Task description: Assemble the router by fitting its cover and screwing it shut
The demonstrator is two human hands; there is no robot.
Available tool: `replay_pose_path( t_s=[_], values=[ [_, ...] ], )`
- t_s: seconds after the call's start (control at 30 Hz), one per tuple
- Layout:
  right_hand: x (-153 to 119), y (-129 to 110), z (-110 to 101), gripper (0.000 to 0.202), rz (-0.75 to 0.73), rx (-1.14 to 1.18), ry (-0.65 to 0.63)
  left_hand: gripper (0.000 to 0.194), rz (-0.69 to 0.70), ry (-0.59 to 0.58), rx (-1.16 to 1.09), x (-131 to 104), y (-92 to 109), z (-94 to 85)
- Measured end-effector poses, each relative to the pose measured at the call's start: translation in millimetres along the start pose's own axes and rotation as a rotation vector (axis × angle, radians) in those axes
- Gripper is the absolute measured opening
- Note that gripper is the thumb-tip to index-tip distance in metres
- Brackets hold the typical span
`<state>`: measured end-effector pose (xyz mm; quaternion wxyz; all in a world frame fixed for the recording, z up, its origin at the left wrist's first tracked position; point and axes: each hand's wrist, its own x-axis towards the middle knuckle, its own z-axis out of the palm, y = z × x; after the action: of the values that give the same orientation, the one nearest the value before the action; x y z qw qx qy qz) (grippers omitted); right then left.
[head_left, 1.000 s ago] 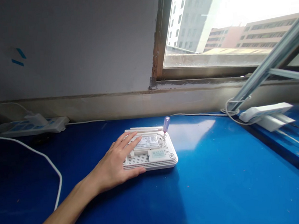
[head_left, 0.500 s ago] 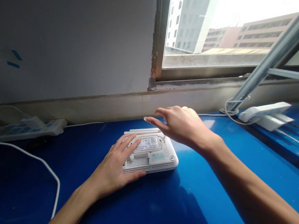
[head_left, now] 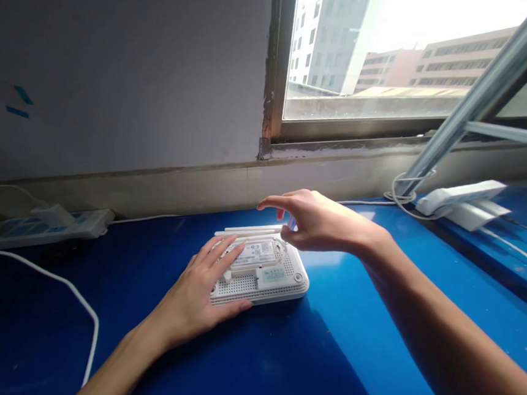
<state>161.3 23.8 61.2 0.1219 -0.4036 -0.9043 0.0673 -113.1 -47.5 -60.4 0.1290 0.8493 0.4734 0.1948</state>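
A white router-like device (head_left: 275,276) lies with its vented, labelled underside up on the blue table (head_left: 277,356). My left hand (head_left: 206,282) rests over its left side, fingers spread across the top and thumb along the near edge. Above the device's back right corner is my right hand (head_left: 311,218), fingers bent. It holds a small translucent bluish thing (head_left: 292,222), mostly hidden by the thumb and palm. White antenna-like bars (head_left: 252,229) lie along the device's far edge.
At the back left a white power strip (head_left: 81,225) holds a plug, with a white cable (head_left: 86,305) curving forward. Another power strip (head_left: 466,195) with adapters sits at the right, beside a slanted metal post (head_left: 452,135). A wall and window stand behind.
My right thumb has moved down and inward, and the index finger now reaches out above it. The view has shifted slightly. My left hand stays on the device.
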Motion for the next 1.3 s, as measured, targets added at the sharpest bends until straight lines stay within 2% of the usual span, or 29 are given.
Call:
replay_pose_path(
  t_s=[0.07,0.17,0.3,0.33,0.43,0.53,0.57,0.67,0.7,0.83,0.93,0.97,1.07,1.1,1.2,1.3],
  values=[
    [1.6,-1.8,1.3,0.033,0.072,-0.032,0.009,0.087,0.003,0.0,0.005,0.3,-0.2,0.0],
    [2.5,-0.3,3.9,0.032,0.066,-0.012,0.025,0.087,0.007,0.002,0.003,0.3,-0.8,0.1],
    [-0.5,2.1,3.2,0.061,-0.052,0.031,0.043,0.086,0.002,0.004,-0.004,-0.1,-0.7,0.1],
    [-0.6,1.7,2.8,0.059,-0.054,0.025,0.045,0.086,0.002,0.008,-0.006,-0.2,-0.5,0.0],
    [2.8,0.3,2.7,0.03,0.014,-0.002,0.03,0.087,0.004,0.018,-0.015,-0.1,0.4,-0.3],
    [6.0,2.1,3.0,0.027,0.041,0.021,0.013,0.088,0.0,0.017,-0.021,0.2,1.3,-0.8],
    [5.9,3.3,2.6,0.03,0.015,0.04,0.015,0.088,-0.002,0.016,-0.021,0.3,1.6,-1.0],
    [2.3,6.8,-0.3,0.057,-0.084,0.079,0.021,0.088,-0.003,0.01,-0.02,0.6,2.2,-1.3],
    [1.1,7.2,-1.3,0.057,-0.101,0.076,0.019,0.087,-0.001,0.01,-0.019,0.6,2.2,-1.2],
    [1.7,7.0,-1.6,0.03,-0.032,0.035,0.006,0.088,0.002,0.025,-0.016,0.2,1.5,-0.5],
    [4.1,8.2,-1.0,0.027,0.019,0.043,0.002,0.088,-0.001,0.022,-0.01,0.1,1.6,-0.7],
    [3.9,8.9,-1.6,0.031,0.003,0.055,0.001,0.088,-0.001,0.018,-0.009,0.2,2.0,-0.9],
    [0.6,10.2,-5.1,0.057,-0.085,0.073,0.004,0.088,-0.007,0.006,-0.007,0.7,3.4,-1.9],
    [-0.4,10.1,-6.0,0.057,-0.1,0.061,0.006,0.088,-0.01,0.003,-0.007,0.9,3.7,-2.1],
    [0.3,9.0,-5.3,0.033,-0.092,0.036,0.011,0.088,-0.014,-0.004,-0.002,1.1,3.9,-2.4],
    [5.1,10.0,-1.0,0.028,-0.04,0.036,0.019,0.089,-0.017,-0.005,-0.007,0.8,3.4,-2.1]
  ],
)
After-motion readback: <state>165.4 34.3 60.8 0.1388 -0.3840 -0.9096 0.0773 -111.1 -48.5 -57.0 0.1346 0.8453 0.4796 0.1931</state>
